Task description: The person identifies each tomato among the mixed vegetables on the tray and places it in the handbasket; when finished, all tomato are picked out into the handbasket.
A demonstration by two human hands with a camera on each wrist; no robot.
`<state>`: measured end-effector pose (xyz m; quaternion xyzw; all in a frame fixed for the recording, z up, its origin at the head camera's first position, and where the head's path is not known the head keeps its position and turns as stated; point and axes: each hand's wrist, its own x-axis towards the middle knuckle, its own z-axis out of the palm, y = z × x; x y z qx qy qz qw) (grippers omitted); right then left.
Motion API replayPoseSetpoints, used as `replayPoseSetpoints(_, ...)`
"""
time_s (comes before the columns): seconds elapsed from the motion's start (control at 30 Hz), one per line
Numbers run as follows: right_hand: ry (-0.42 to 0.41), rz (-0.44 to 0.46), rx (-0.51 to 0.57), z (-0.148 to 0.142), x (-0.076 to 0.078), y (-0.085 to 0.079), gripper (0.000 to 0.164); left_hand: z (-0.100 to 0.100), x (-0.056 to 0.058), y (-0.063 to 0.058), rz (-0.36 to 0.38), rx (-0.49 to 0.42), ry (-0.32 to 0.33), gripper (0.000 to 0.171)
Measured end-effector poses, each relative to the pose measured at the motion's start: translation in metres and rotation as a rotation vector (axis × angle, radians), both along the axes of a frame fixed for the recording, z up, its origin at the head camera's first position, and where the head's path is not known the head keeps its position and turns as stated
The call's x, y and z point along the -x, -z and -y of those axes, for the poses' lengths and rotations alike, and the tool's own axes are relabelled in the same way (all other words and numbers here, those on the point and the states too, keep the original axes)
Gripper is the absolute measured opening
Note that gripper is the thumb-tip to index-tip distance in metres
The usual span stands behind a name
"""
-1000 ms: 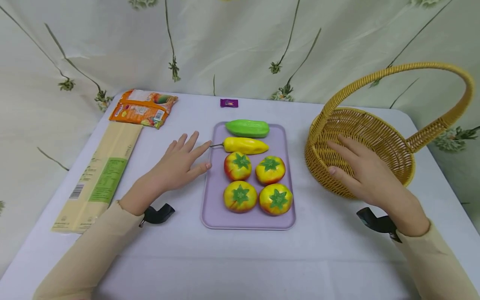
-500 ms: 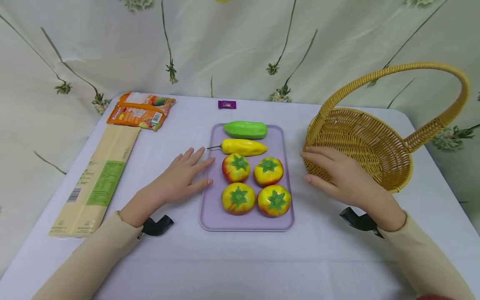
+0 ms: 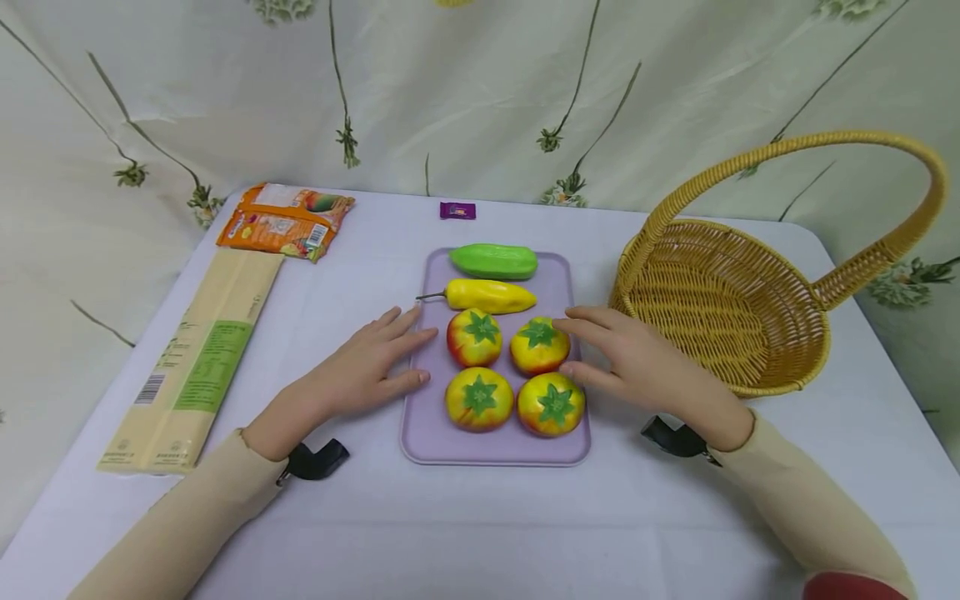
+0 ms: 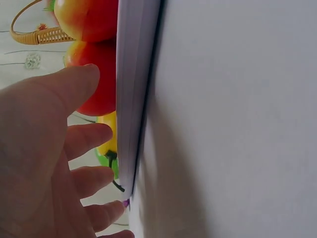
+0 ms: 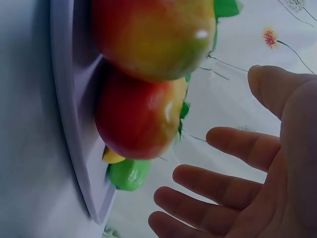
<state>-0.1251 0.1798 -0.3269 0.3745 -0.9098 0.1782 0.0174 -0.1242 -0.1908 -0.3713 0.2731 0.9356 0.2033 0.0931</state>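
A lilac tray (image 3: 495, 450) bears several red-and-yellow persimmons (image 3: 478, 400) with green leaf tops, a yellow pepper (image 3: 491, 296) with a thin dark stem, and a green cucumber-like vegetable (image 3: 493, 261). My left hand (image 3: 363, 367) hovers at the tray's left edge, fingers spread and holding nothing. At the right side my right hand (image 3: 637, 358) reaches over the tray edge, its fingertips close to the two right-hand persimmons. In the right wrist view its straight fingers (image 5: 218, 186) stand apart from a persimmon (image 5: 141, 116).
A wicker basket (image 3: 720, 317) with a tall arched handle stands to the right, behind my right hand. On the left lie a flat beige packet (image 3: 187, 367) with a green label and an orange snack bag (image 3: 285, 221). A small purple wrapped sweet (image 3: 457, 210) lies behind the tray.
My right hand has moved left, from over the basket to the right-hand persimmons on the tray. The left hand has come slightly down, staying at the tray's left edge.
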Motion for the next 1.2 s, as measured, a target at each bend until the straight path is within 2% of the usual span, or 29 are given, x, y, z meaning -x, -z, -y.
replayPoseSetpoints(0.17,-0.006,0.031,0.010,0.010,0.005,0.007,0.051,0.000,0.001,0.004,0.013,-0.026,0.015,0.063)
replayPoseSetpoints(0.5,-0.010,0.098,0.027,0.020,0.013,0.019,0.051,0.001,0.002,0.014,-0.041,-0.078,0.048,0.056)
replayPoseSetpoints(0.8,-0.001,0.197,0.151,0.020,0.018,0.028,0.049,0.003,0.005,0.026,-0.070,-0.184,0.038,0.049)
replayPoseSetpoints(1.2,0.025,0.333,0.420,0.020,0.029,0.046,0.037,0.003,0.006,0.027,-0.059,-0.193,0.019,0.048)
